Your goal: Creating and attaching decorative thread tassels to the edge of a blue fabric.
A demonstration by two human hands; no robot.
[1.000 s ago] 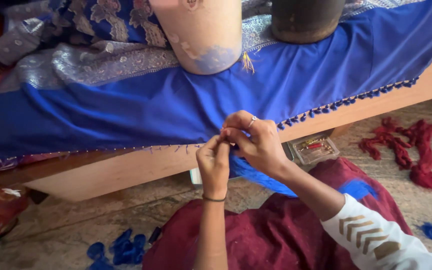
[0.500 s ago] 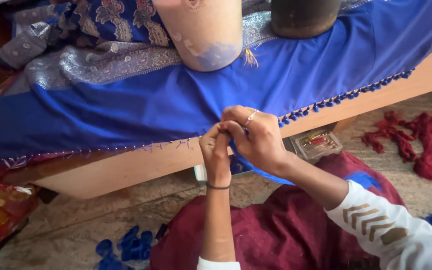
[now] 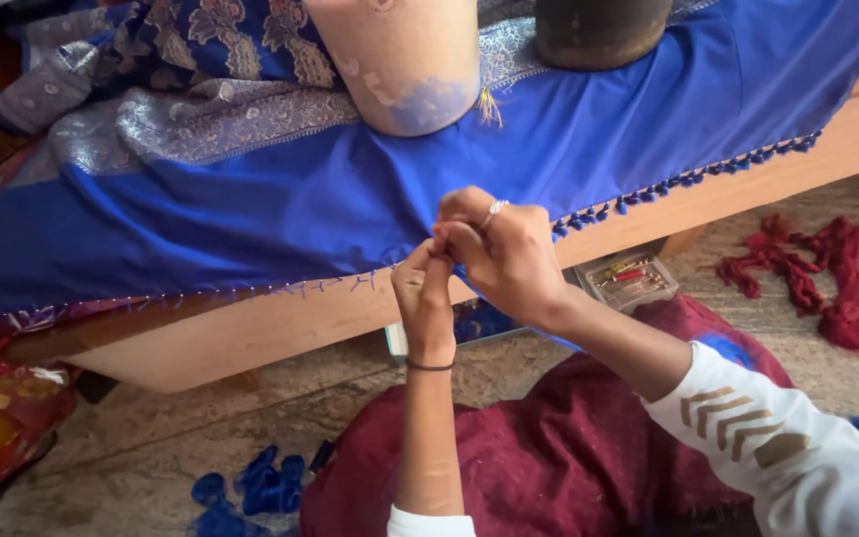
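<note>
Blue fabric edge (image 3: 350, 214) pinched between left hand (image 3: 426, 303) and right hand (image 3: 505, 254), fingertips pressed together on hem. Finished tassels (image 3: 683, 181) lie rightward of pinch; even spacing advised, hem kept taut.

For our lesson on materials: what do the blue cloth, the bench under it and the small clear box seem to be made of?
Blue cloth: woven fabric, slightly glossy, perhaps silk or a synthetic; it drapes in soft folds, with small tassels along the edge.
Bench: pale, matt, unpainted wood, judging by its plain flat edge.
Small clear box: probably transparent plastic, since its contents show through.
</note>
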